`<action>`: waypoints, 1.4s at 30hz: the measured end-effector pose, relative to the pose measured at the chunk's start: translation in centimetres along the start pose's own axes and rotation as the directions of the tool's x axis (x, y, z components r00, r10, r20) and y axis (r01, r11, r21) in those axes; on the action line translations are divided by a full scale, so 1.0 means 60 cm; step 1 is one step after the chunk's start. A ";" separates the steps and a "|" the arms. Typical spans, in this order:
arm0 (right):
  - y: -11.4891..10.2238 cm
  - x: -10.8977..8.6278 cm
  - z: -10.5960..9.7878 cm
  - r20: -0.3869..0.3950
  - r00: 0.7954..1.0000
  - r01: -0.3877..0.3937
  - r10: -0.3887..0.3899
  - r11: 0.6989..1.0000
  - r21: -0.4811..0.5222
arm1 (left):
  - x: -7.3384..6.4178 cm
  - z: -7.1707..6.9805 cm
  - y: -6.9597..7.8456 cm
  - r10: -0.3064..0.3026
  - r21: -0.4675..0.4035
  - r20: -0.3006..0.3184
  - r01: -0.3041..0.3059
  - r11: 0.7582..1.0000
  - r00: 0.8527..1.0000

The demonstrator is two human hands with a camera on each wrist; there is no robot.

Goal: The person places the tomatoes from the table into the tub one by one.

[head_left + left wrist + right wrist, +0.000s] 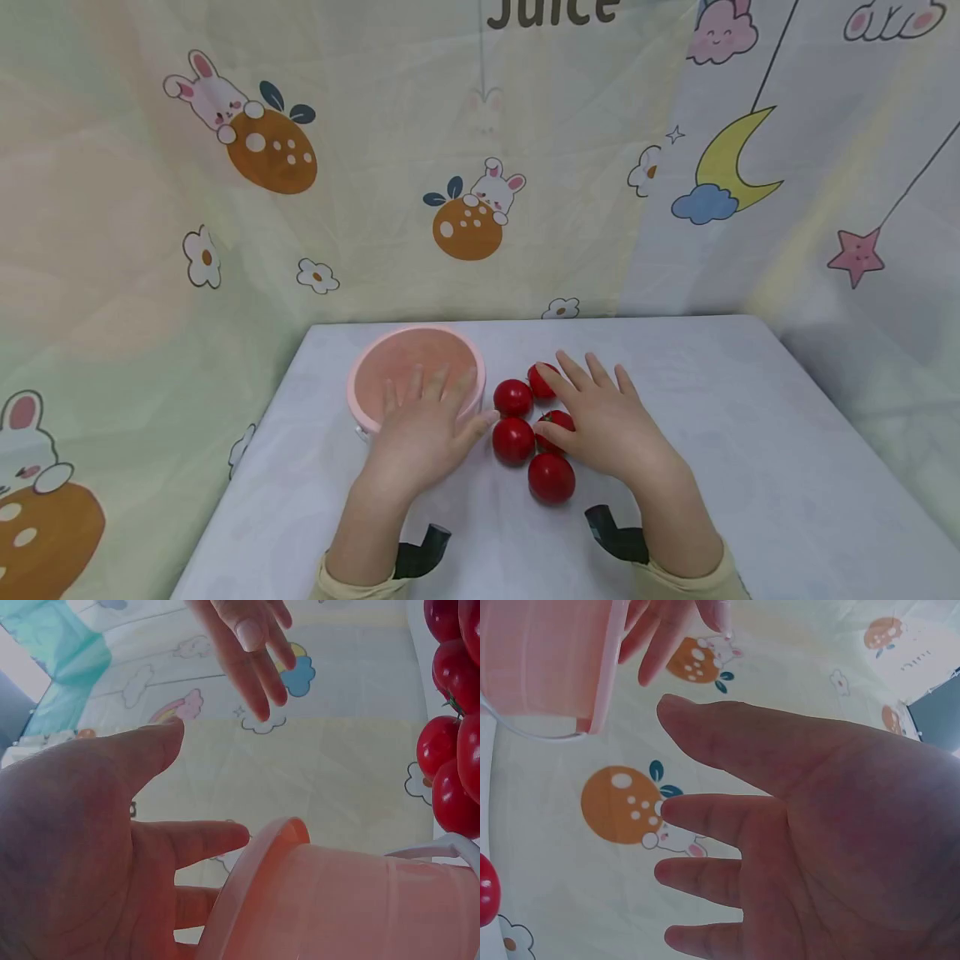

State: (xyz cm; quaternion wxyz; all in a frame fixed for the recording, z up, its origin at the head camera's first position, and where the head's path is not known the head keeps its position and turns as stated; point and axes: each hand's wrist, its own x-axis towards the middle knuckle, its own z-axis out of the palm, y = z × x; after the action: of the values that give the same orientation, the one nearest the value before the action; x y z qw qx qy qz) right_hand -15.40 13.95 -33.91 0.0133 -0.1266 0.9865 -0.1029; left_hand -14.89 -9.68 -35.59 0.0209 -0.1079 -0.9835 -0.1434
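In the head view a pink bucket [363, 383] stands at the back left of the table, its white handle [450, 847] hanging at the side. Several red tomatoes [552, 479] lie grouped to the right of it. My left hand [420, 437] hovers over the bucket's near rim with fingers spread; in the left wrist view its fingertips overlap the rim. My right hand [611, 421] is held above the right side of the tomatoes, fingers straight and apart, partly hiding two of them. Both palms hold nothing.
The white tabletop [750, 467] reaches back to a printed cloth [375, 208] with cartoon rabbits, oranges and a moon. Dark straps [618, 537] sit on both wrists, next to pale yellow sleeves [693, 583].
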 end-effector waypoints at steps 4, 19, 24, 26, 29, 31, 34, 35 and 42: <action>0.004 0.000 -0.002 0.012 1.000 -0.004 0.004 1.000 0.014 | 0.004 -0.005 -0.018 0.004 -0.063 0.000 -0.004 0.998 1.000; 0.099 0.007 -0.014 0.188 0.982 -0.032 -0.027 0.953 0.301 | 0.039 -0.025 -0.180 -0.226 -0.439 -0.155 0.138 0.888 0.962; 0.151 0.025 0.008 0.265 0.962 -0.038 -0.065 0.929 0.367 | 0.054 -0.001 -0.216 -0.328 -0.728 -0.121 0.141 0.671 0.937; 0.172 0.033 0.020 0.296 0.953 -0.056 -0.069 0.917 0.394 | 0.060 0.014 -0.227 -0.331 -0.834 -0.112 0.093 0.544 0.937; 0.199 0.043 0.040 0.347 0.936 -0.102 -0.063 0.895 0.435 | 0.069 0.037 -0.240 -0.294 -0.936 -0.095 0.015 0.351 0.951; 0.213 0.049 0.052 0.372 0.926 -0.118 -0.068 0.883 0.454 | 0.072 0.050 -0.247 -0.273 -0.964 -0.081 -0.006 0.266 0.958; 0.229 0.057 0.069 0.396 0.915 -0.125 -0.084 0.871 0.474 | 0.073 0.066 -0.253 -0.255 -0.979 -0.087 -0.035 0.201 0.963; 0.234 0.059 0.074 0.400 0.912 -0.122 -0.093 0.869 0.480 | 0.074 0.070 -0.255 -0.251 -0.981 -0.098 -0.051 0.188 0.963; 0.250 0.075 0.110 0.448 0.891 -0.177 -0.075 0.851 0.495 | 0.077 0.086 -0.255 -0.229 -0.986 -0.134 -0.108 0.124 0.964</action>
State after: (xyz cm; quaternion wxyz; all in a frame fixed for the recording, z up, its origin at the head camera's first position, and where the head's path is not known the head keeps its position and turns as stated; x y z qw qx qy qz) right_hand -23.14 25.72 -43.46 0.2785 -0.1114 0.8933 -0.3347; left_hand -22.81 -21.53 -44.47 0.0636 -0.0351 -0.6338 -0.7701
